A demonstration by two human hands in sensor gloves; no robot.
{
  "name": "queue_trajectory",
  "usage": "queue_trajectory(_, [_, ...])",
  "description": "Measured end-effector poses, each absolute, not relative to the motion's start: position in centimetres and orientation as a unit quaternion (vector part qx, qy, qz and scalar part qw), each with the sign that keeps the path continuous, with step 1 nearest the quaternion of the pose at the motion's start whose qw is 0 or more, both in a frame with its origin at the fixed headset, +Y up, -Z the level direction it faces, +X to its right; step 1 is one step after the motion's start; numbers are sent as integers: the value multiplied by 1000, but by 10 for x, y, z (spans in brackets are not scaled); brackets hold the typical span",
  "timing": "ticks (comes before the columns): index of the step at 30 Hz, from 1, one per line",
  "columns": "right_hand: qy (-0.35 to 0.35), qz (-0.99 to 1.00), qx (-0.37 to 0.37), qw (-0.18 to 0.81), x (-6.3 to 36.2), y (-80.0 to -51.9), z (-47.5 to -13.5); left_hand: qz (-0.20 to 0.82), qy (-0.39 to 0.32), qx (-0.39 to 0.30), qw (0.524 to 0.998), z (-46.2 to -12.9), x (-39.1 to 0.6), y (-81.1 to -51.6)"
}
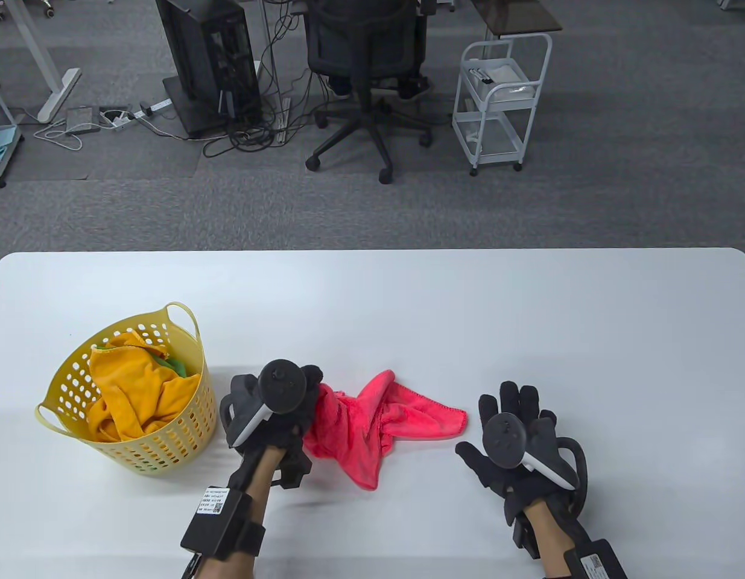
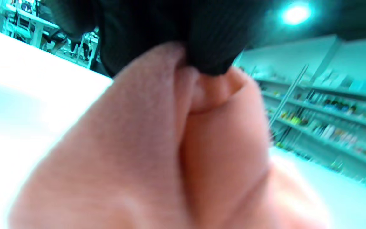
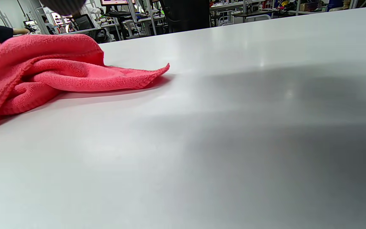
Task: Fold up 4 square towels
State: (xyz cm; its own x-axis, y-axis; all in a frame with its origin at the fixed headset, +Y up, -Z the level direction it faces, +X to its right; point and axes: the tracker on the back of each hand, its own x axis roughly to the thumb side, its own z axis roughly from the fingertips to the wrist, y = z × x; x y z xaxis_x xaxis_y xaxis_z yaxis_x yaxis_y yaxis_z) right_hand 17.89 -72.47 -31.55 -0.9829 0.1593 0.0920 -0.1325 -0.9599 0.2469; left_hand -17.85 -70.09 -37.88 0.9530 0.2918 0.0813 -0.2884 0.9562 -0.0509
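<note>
A crumpled pink towel (image 1: 378,422) lies on the white table (image 1: 469,301), near the front middle. My left hand (image 1: 288,404) grips its left end; in the left wrist view the towel (image 2: 157,152) fills the frame, bunched under my gloved fingers (image 2: 176,28). My right hand (image 1: 517,434) is open with fingers spread, just right of the towel's right corner and apart from it. The right wrist view shows the towel (image 3: 43,70) lying at the left. A yellow basket (image 1: 161,446) at the left holds an orange towel (image 1: 131,386) and a green one (image 1: 176,365).
The table's far edge (image 1: 372,250) gives onto a carpeted floor with an office chair (image 1: 366,66), a computer tower (image 1: 206,60) and a white cart (image 1: 499,102). Bare tabletop lies behind and to the right of my hands.
</note>
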Motion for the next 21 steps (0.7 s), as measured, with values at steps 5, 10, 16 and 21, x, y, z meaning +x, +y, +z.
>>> queue_trajectory(5, [128,988,55,69,178,-727,-317,115,-51,-62,990,-379,-180,-705])
queue_trajectory(10, [130,988,51,66,178,-727,-316,181,-93,-19,979,-364,-175,-670])
queue_trajectory(16, [130,988,46,65,179,-726,-315,177,-192,-23,965,-342,-139,-658])
queue_trajectory(21, [129,988,43,67,179,-726,-315,90,-202,-120,968,-334,-98,-686])
